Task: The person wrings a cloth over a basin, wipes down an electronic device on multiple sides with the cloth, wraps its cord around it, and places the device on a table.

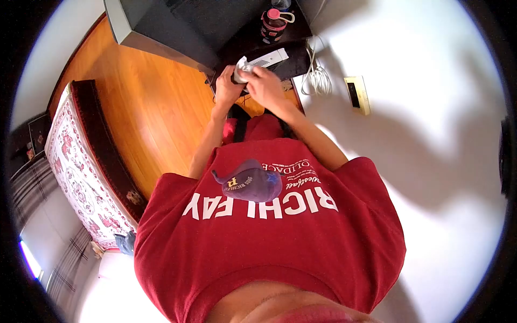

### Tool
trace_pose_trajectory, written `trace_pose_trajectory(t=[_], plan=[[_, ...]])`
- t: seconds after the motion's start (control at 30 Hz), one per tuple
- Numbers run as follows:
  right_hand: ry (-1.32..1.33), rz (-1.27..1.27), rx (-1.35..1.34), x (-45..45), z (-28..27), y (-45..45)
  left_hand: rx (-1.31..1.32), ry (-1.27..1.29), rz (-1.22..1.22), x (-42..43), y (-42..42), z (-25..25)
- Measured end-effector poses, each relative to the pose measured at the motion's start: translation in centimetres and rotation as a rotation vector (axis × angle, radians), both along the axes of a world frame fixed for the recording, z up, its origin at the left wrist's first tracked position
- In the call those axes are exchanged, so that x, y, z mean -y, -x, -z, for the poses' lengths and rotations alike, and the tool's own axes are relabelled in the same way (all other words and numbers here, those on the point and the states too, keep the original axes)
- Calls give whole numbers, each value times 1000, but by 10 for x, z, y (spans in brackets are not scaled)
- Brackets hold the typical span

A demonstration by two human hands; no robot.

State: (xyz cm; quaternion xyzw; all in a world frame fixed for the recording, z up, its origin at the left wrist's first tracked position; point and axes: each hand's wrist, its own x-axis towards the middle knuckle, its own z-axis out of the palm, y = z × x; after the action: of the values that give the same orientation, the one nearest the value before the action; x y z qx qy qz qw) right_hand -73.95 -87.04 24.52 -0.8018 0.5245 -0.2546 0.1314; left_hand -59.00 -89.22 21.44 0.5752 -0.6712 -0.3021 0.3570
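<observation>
My left hand [227, 89] and my right hand [265, 89] are close together in front of a dark shelf, at the top middle of the head view. A crumpled white cloth or tissue [244, 65] sits between them, with my right fingers closed on it. My left fingers are curled round something dark, mostly hidden by the hands and the white cloth; I cannot make out its kind. Just beyond my right hand, a slim white box-like device [272, 57] with small slots lies on the shelf [293, 65].
A dark patterned bottle with a pink lid [273, 27] stands farther back. White coiled cable [319, 81] hangs by the wall, left of a wall panel [357, 95]. A large grey-black cabinet or screen [172, 32] stands at upper left. Wooden floor [129, 97] and a floral-covered bed [81, 161] lie left.
</observation>
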Motion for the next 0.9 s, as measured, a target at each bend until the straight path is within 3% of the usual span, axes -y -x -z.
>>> trace_pose_trajectory(t=[0.17,0.27,0.37,0.43,0.57,0.63,0.7,0.83,0.9], plan=[[-147,218,26,18,-4,67,-40,23,21,-2,2,-10],[3,231,3,24,13,81,-47,32,26,-1,3,-9],[-111,343,40,15,7,60,-43,19,18,-2,4,-9],[-155,244,45,4,6,43,-11,16,-8,-1,5,-11],[21,66,163,-8,14,4,4,5,0,1,0,-5],[-67,61,77,-6,1,13,-1,47,9,1,-2,-5],[-153,112,100,-3,8,34,-17,15,3,-2,-2,-8],[-9,281,66,13,5,84,-27,6,11,-2,0,-9],[-68,323,27,18,25,94,-36,-3,18,-4,1,-11]])
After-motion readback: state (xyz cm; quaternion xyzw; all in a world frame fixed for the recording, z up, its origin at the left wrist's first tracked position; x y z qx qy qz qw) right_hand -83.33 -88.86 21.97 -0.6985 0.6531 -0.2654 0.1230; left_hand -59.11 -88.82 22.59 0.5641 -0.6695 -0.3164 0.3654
